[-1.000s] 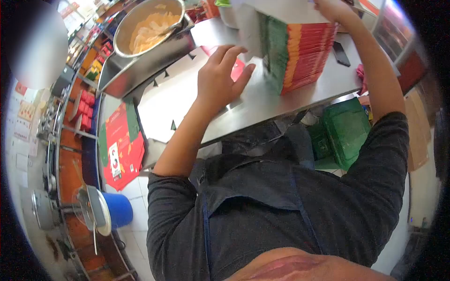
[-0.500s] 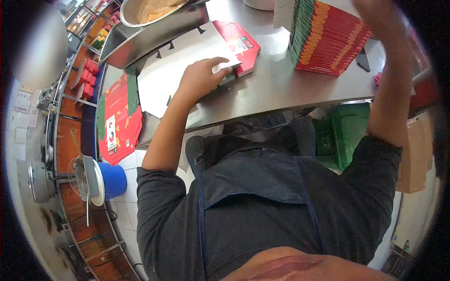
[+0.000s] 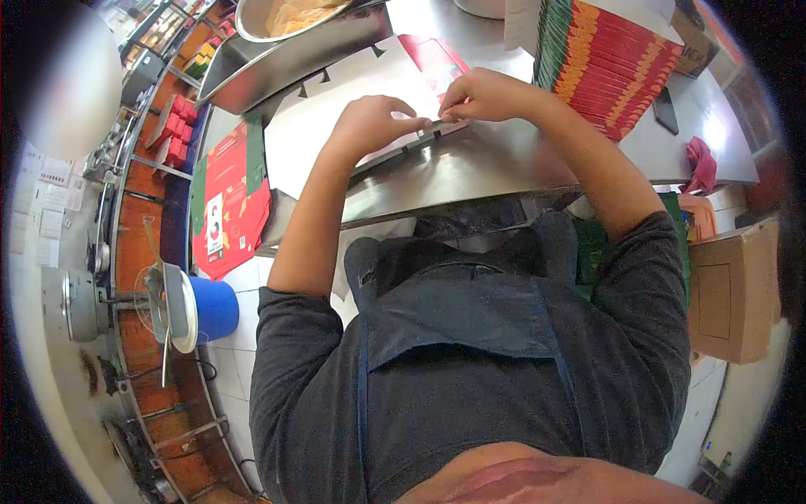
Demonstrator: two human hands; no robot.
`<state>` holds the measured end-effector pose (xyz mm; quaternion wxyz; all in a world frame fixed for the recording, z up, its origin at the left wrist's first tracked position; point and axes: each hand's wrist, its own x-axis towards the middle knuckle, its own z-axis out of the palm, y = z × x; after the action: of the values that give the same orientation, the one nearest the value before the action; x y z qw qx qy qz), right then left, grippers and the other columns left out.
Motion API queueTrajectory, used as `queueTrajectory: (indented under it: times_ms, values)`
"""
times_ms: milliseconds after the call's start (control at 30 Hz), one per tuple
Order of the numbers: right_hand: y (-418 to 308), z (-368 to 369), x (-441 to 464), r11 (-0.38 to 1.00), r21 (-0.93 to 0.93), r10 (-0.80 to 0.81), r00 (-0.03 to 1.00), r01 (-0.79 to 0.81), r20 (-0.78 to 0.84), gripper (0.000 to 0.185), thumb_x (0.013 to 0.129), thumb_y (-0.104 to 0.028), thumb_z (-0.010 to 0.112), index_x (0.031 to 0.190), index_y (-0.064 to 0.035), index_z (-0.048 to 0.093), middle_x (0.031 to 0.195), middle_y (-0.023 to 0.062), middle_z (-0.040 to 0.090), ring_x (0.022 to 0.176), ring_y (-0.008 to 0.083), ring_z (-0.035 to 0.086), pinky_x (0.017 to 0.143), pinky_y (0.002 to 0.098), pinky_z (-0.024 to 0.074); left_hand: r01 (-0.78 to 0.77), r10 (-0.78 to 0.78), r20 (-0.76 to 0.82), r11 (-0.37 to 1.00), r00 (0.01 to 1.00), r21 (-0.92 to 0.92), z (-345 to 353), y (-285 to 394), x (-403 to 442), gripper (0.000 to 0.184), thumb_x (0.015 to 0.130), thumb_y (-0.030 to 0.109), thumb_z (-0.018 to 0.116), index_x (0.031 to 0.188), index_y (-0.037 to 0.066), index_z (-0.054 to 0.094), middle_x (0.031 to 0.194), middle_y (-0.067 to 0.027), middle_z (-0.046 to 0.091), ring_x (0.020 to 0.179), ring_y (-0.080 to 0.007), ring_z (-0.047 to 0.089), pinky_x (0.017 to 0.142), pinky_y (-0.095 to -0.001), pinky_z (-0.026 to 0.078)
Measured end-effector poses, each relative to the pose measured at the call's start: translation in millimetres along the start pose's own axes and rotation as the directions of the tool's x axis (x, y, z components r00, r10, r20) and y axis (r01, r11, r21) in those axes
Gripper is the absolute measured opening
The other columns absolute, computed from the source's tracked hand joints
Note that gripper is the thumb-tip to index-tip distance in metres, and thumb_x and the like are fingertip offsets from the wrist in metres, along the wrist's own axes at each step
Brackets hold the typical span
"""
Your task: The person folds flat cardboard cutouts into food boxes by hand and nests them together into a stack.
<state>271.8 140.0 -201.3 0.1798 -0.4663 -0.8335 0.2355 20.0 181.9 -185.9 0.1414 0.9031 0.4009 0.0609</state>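
A flat sheet of card [image 3: 336,113], white on its upper face with small dark notches, lies on the steel table [image 3: 504,172]. My left hand [image 3: 374,126] pinches its near edge, thumb pointing right. Facing it, my right hand [image 3: 478,97] pinches the same edge close to the left fingertips. Beyond the hands, a red printed part [image 3: 428,60] of card shows. A tall stack of folded red and green cartons [image 3: 609,67] stands right of my right hand. More red and green printed card [image 3: 231,197] lies at the table's left end.
A steel bowl of pale food [image 3: 290,17] sits above a steel tray [image 3: 285,71] at the back left. A dark phone [image 3: 666,111] and a pink cloth [image 3: 699,164] lie at the right. On the floor are a blue bucket [image 3: 214,309] and a cardboard box [image 3: 730,290].
My right hand has come down from the carton stack to the white card's near edge. My left hand has moved slightly right along it, and its fingers have closed.
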Motion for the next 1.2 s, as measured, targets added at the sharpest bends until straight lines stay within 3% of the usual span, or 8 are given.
queueTrajectory:
  times_ms: [300, 633, 733, 933, 967, 1033, 1100, 1200]
  values:
    - [3.4, -9.2, 9.6, 0.986, 0.145, 0.066, 0.992, -0.081, 0.107, 0.023, 0.096, -0.018, 0.068, 0.103, 0.0014, 0.076, 0.08, 0.0101, 0.074, 0.072, 0.0156, 0.07, 0.07, 0.0317, 0.0553, 0.032, -0.028, 0.069, 0.998, 0.997, -0.057, -6.9, -1.4, 5.9, 0.048, 0.088, 0.059, 0.071, 0.108, 0.016, 0.081, 0.094, -0.014, 0.077, 0.086, -0.0304, 0.072, 0.087, -0.0418, 0.054]
    - [7.8, 14.7, 34.1, 0.828, -0.524, -0.333, 0.926, 0.199, -0.176, 0.017, 0.089, -0.021, 0.068, 0.103, -0.0152, 0.075, 0.092, 0.0046, 0.072, 0.09, 0.0285, 0.07, 0.082, 0.0454, 0.0543, -0.232, 0.244, -0.512, 0.969, 0.824, 0.089, 28.5, -4.2, -18.7, 0.025, 0.088, 0.026, 0.076, 0.11, 0.016, 0.073, 0.124, -0.0105, 0.068, 0.112, -0.0331, 0.065, 0.092, -0.0455, 0.053]
    - [-40.6, -25.6, 34.7, 0.817, -0.561, -0.456, 0.749, 0.136, -0.482, 0.012, 0.09, -0.018, 0.067, 0.098, -0.0156, 0.074, 0.087, 0.0025, 0.07, 0.087, 0.0262, 0.069, 0.077, 0.044, 0.055, -0.196, 0.174, -0.909, 0.975, 0.379, 0.105, 25.7, 1.8, -37.8, 0.035, 0.083, 0.022, 0.083, 0.108, 0.006, 0.064, 0.112, -0.0158, 0.06, 0.11, -0.0342, 0.056, 0.097, -0.0466, 0.042]
    - [-121.9, -67.8, 27.2, 0.761, -0.644, -0.633, 0.316, 0.08, -0.707, 0.023, 0.081, -0.006, 0.071, 0.102, -0.0164, 0.076, 0.088, 0.0005, 0.067, 0.083, 0.0223, 0.066, 0.069, 0.036, 0.0566, -0.071, 0.288, -0.874, 0.956, 0.39, 0.284, 17.2, -12.9, -98.5, 0.037, 0.089, 0.031, 0.077, 0.114, 0.006, 0.064, 0.105, -0.0124, 0.064, 0.101, -0.0302, 0.058, 0.086, -0.0401, 0.042]
    - [-132.9, -66.8, 25.7, 0.733, -0.673, -0.673, 0.245, 0.097, -0.698, 0.026, 0.08, -0.005, 0.071, 0.103, -0.0169, 0.076, 0.088, -0.0003, 0.067, 0.082, 0.0217, 0.065, 0.069, 0.0356, 0.0568, -0.287, 0.022, -0.915, 0.952, 0.403, -0.104, 12.9, -9.2, -96.0, 0.045, 0.092, 0.039, 0.071, 0.121, 0.006, 0.062, 0.112, -0.0134, 0.063, 0.105, -0.0311, 0.059, 0.09, -0.0413, 0.043]
    - [-145.4, -53.9, 30.8, 0.631, -0.749, -0.776, 0.176, 0.201, -0.606, 0.023, 0.08, -0.01, 0.076, 0.1, -0.0206, 0.078, 0.09, -0.0045, 0.067, 0.084, 0.016, 0.064, 0.067, 0.0307, 0.0567, -0.563, -0.412, -0.695, 0.408, 0.589, -0.719, -1.2, 5.2, -89.7, 0.063, 0.098, 0.055, 0.061, 0.136, 0.005, 0.056, 0.125, -0.0152, 0.062, 0.114, -0.0328, 0.06, 0.097, -0.0437, 0.046]
    - [-158.9, -38.9, 32.0, 0.506, -0.821, -0.862, 0.13, 0.264, -0.49, 0.023, 0.08, -0.016, 0.077, 0.102, -0.0227, 0.077, 0.094, -0.0058, 0.065, 0.088, 0.0131, 0.064, 0.065, 0.0283, 0.0557, -0.554, -0.25, -0.494, -0.379, 0.832, -0.741, -43.6, 3.9, -103.8, 0.075, 0.104, 0.064, 0.04, 0.145, 0.002, 0.048, 0.139, -0.0167, 0.057, 0.126, -0.0358, 0.06, 0.106, -0.0542, 0.048]
    - [-163.6, -19.7, 41.6, 0.427, -0.816, -0.904, 0.175, 0.39, -0.389, 0.03, 0.083, -0.018, 0.074, 0.113, -0.024, 0.073, 0.102, -0.0057, 0.059, 0.098, 0.0112, 0.064, 0.069, 0.0256, 0.0551, -0.625, -0.636, -0.479, -0.007, 0.605, -0.78, -70.9, -16.2, -86.4, 0.075, 0.104, 0.066, 0.039, 0.143, 0.002, 0.049, 0.137, -0.0154, 0.06, 0.125, -0.033, 0.062, 0.106, -0.052, 0.048]
